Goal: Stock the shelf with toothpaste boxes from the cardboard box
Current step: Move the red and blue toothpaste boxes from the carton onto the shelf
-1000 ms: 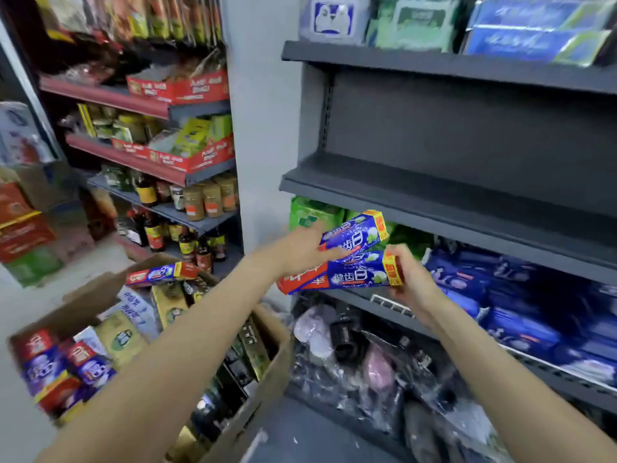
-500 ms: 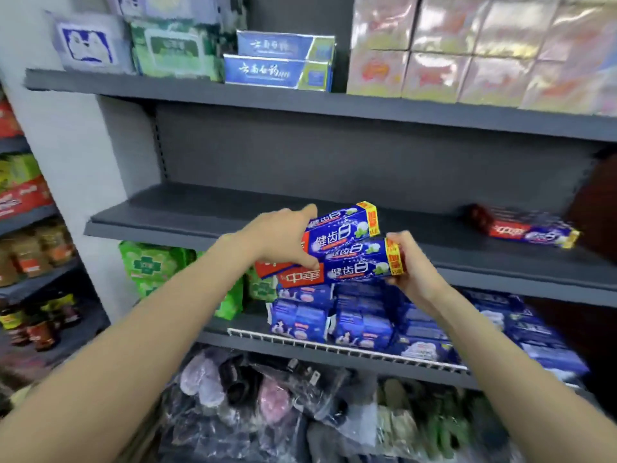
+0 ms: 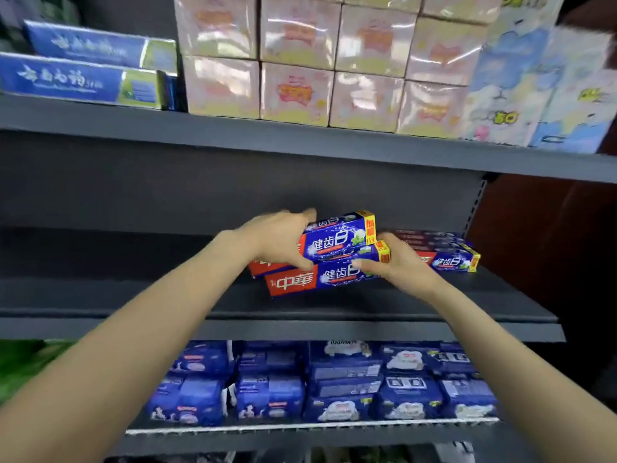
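Note:
Two red-and-blue toothpaste boxes lie stacked lengthwise between my hands over the grey middle shelf (image 3: 133, 295). My left hand (image 3: 277, 238) grips the upper toothpaste box (image 3: 337, 240) at its left part. My right hand (image 3: 397, 262) holds the right end of the lower toothpaste box (image 3: 320, 277), thumb across its front. Whether the lower box touches the shelf I cannot tell. A small stack of the same toothpaste boxes (image 3: 447, 253) lies on the shelf just right of my right hand. The cardboard box is out of view.
The upper shelf (image 3: 300, 137) carries blue toothpaste cartons (image 3: 76, 78) at left and pink wrapped tissue packs (image 3: 300, 61) in the middle and right. Below, blue packets (image 3: 334, 382) fill a wire-edged shelf. The left half of the middle shelf is bare.
The view swung right and up, away from the cardboard box, to face the shelf. Both hands carried the two boxes up and forward over the middle shelf, toward the stack at right.

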